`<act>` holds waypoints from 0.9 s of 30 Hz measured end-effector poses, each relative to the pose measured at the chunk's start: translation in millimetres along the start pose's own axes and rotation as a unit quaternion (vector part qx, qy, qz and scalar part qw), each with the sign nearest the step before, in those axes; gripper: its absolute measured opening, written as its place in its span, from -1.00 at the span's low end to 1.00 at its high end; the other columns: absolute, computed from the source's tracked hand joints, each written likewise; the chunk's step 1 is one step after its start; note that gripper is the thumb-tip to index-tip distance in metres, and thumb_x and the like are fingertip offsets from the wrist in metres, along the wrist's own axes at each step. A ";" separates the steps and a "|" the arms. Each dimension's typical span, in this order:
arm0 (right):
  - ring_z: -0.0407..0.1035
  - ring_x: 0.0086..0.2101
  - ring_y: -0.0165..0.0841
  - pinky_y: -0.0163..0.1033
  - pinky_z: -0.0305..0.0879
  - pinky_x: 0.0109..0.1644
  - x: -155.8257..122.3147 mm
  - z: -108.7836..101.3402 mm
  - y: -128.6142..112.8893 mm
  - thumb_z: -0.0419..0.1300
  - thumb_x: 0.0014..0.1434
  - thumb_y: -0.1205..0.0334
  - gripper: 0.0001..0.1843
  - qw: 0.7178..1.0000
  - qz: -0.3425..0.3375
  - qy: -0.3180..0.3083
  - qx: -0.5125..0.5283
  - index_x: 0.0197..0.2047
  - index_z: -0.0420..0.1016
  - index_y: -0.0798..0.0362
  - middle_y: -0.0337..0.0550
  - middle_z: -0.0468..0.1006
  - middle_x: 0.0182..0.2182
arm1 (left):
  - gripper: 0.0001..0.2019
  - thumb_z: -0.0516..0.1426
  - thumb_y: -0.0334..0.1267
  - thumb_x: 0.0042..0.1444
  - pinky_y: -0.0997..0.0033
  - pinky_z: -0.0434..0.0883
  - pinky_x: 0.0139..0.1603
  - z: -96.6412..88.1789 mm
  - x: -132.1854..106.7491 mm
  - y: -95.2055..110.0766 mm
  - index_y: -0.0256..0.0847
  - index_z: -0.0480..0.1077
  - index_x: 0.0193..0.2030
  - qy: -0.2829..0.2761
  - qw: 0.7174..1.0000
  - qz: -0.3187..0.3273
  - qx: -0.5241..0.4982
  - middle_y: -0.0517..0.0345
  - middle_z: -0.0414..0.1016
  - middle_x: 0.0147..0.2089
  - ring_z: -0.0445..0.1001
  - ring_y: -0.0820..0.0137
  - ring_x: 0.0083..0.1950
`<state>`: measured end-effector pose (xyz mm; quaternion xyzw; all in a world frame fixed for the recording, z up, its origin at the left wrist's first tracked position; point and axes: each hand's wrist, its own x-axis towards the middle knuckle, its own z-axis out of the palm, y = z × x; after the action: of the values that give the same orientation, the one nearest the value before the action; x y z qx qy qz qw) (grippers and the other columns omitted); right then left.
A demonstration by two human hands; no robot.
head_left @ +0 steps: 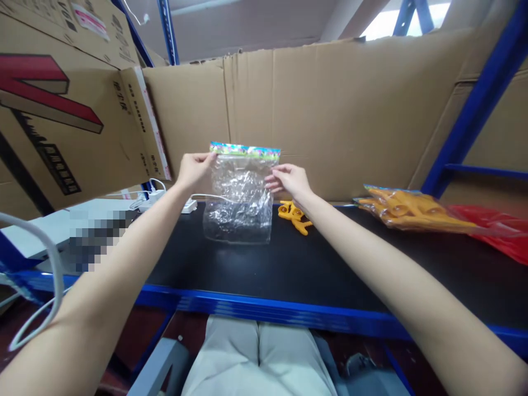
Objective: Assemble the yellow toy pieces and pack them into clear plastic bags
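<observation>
A clear plastic bag point(241, 198) with a colourful printed strip along its top hangs upright above the black tabletop, in front of the cardboard. My left hand point(196, 168) pinches its upper left corner just under the strip. At the bag's right edge, a little lower, my right hand point(291, 180) has its fingers closed on the film. Nothing but crinkles and glare shows inside the bag. Behind and below my right hand lies an orange-yellow plastic piece point(303, 224) with round openings and a forked end, partly hidden by the wrist.
Clear bags of orange pieces point(416, 209) lie on the right, beside red plastic point(499, 228). Cardboard point(338, 115) walls the back, and a large printed carton point(74, 121) leans in at left. White cables and a power strip point(187, 206) sit back left. A blue rail point(264, 309) edges the table.
</observation>
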<state>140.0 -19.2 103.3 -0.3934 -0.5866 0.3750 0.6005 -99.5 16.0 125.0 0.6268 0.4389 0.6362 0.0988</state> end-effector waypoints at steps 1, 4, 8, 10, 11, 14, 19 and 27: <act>0.42 -0.50 -0.46 -0.35 0.35 -0.44 4.4 4.2 -1.7 0.06 0.10 0.38 -0.97 0.999 -0.051 0.006 0.003 -0.37 0.31 0.11 -0.15 0.49 -0.46 | -0.66 0.10 -0.02 -0.03 0.56 0.24 -0.54 -7.6 3.6 6.9 -0.31 0.45 -0.39 -0.005 1.000 0.003 -0.006 0.17 0.39 -0.63 0.38 0.44 -0.50; 0.41 -0.29 -0.47 -0.33 0.31 -0.18 12.8 14.9 -0.9 0.08 0.06 0.38 -0.95 0.982 -0.187 0.024 -0.002 -0.41 0.34 0.09 -0.18 0.50 -0.36 | -0.52 -0.04 0.10 0.06 0.57 0.20 -0.60 -28.4 8.7 21.1 -0.32 0.45 -0.39 -0.044 0.997 -0.028 -0.050 0.03 0.46 -0.52 0.40 0.46 -0.52; 0.38 -0.24 -0.46 -0.28 0.24 -0.06 13.2 25.5 9.5 -0.05 0.09 0.38 -0.79 0.971 -0.235 0.035 -0.019 -0.46 0.39 0.09 -0.20 0.50 -0.39 | -0.40 -0.17 0.16 0.09 0.56 0.21 -0.62 -46.5 6.9 18.7 -0.35 0.44 -0.45 -0.054 0.990 -0.088 -0.097 -0.11 0.49 -0.34 0.43 0.44 -0.47; 0.37 -0.25 -0.46 -0.28 0.23 -0.05 12.2 31.0 19.8 -0.09 0.10 0.36 -0.74 0.972 -0.233 0.025 -0.027 -0.47 0.40 0.09 -0.21 0.50 -0.39 | -0.48 -0.07 0.11 0.05 0.55 0.26 -0.59 -51.7 3.6 8.1 -0.35 0.43 -0.46 -0.036 0.990 -0.103 -0.086 -0.09 0.50 -0.39 0.43 0.43 -0.47; 0.37 -0.25 -0.45 -0.29 0.22 -0.05 12.2 34.0 26.5 -0.08 0.10 0.34 -0.74 0.973 -0.229 0.014 -0.034 -0.46 0.41 0.09 -0.21 0.50 -0.39 | -0.54 -0.02 0.07 0.02 0.54 0.28 -0.57 -53.7 1.5 0.8 -0.34 0.42 -0.47 -0.025 0.991 -0.107 -0.076 -0.08 0.49 -0.42 0.43 0.43 -0.47; 0.37 -0.25 -0.42 -0.29 0.23 -0.06 13.6 43.0 51.6 0.00 0.06 0.29 -0.80 0.980 -0.181 -0.032 -0.081 -0.42 0.45 0.08 -0.22 0.51 -0.38 | -0.63 0.03 -0.02 -0.03 0.49 0.31 -0.56 -57.2 -5.4 -26.3 -0.33 0.42 -0.50 -0.005 0.992 -0.125 -0.008 -0.06 0.48 -0.50 0.42 0.41 -0.52; 0.39 -0.29 -0.42 -0.29 0.25 -0.10 11.8 55.7 88.3 0.04 -0.03 0.42 -0.80 0.988 -0.035 -0.053 -0.138 -0.37 0.47 0.12 -0.16 0.53 -0.37 | -0.66 0.10 -0.07 -0.15 0.28 0.38 -0.25 -45.5 -21.2 -64.8 -0.33 0.46 -0.35 -0.104 0.955 -0.111 0.254 -0.16 0.51 -0.29 0.47 0.17 -0.22; 0.42 -0.38 -0.42 -0.33 0.34 -0.26 -0.3 74.7 114.3 0.04 -0.09 0.51 -0.76 0.996 0.051 -0.034 -0.060 -0.36 0.45 0.14 -0.13 0.54 -0.37 | -0.13 0.06 0.06 -0.08 -0.02 -0.07 0.20 9.1 -88.2 -65.7 -0.25 -0.23 0.30 -0.415 0.792 0.108 0.433 -0.11 -0.33 0.34 -0.32 0.05 0.33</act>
<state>66.6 29.8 -0.9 -0.4455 -0.6073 0.3824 0.5353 -102.2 -0.5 15.9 0.8512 0.5148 0.0643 -0.0797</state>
